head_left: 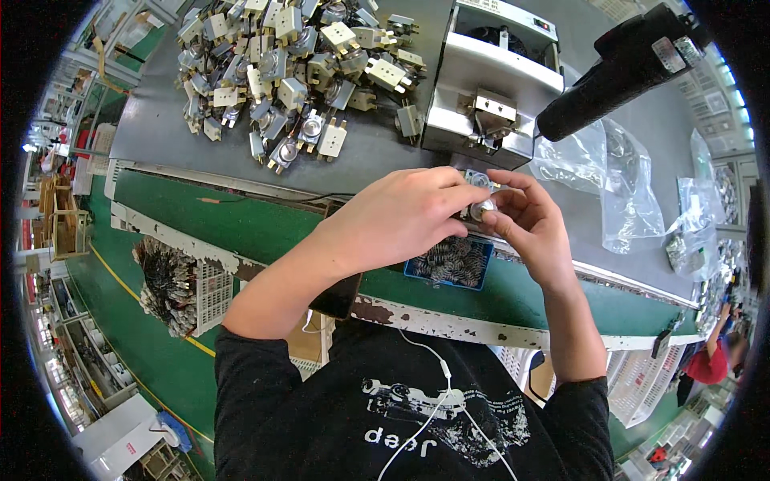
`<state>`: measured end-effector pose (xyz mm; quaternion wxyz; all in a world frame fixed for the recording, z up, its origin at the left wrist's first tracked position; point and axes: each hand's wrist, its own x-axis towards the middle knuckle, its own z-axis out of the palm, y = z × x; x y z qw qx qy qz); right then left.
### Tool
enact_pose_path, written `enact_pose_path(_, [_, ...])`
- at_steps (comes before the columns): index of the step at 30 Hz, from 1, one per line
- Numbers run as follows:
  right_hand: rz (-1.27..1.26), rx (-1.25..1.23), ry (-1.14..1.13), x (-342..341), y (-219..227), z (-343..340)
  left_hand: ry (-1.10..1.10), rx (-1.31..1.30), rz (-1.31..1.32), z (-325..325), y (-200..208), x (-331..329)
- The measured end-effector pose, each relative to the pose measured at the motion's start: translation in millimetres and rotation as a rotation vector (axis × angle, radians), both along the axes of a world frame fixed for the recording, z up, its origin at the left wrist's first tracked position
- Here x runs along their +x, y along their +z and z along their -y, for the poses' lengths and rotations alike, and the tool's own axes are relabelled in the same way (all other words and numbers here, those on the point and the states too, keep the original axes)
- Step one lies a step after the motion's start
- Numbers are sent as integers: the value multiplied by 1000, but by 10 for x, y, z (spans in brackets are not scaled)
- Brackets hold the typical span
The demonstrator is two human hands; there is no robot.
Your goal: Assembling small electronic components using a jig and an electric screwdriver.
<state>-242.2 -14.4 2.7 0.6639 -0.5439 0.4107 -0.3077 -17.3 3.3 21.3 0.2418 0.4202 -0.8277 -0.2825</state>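
Small metal component (pixel 482 210) with a round silvery face sits between my two hands, just in front of me. My right fingers (pixel 511 230) are pinching it from the right, thumb at the round face. My left fingers (pixel 459 197) come in from the other side, curled against it; how firmly they grip I cannot tell, since the back of the hand hides much of that. Just nearer to me than my fingers is a blue tray (pixel 487 271) of small dark metal pieces (pixel 449 261). Beyond my fingers, on the grey surface (pixel 377 148), stands a boxy metal machine (pixel 501 68). Off to their right, a clear plastic bag (pixel 626 188) lies crumpled; beyond my left fingers spreads a heap of similar components (pixel 293 64).
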Motion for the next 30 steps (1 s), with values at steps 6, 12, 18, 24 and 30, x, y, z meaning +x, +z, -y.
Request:
enact_pose_path(6, [48, 39, -17, 9, -4, 14, 20, -67, -10, 22, -59, -8])
enact_pose_path(12, [-244, -557, -173, -111, 110, 5, 74, -106, 21, 75, -57, 65])
enact_pose_path(18, [126, -1107, -502, -84, 755, 638, 45, -85, 39, 357, -72, -19])
enact_pose_path(24, [133, -980, -361, -126, 819, 957, 43, -53, 90, 395, -224, -93])
enact_pose_path(30, [172, -967, -151, -81, 879, 806, 59, -7, 134, 381, -304, -95])
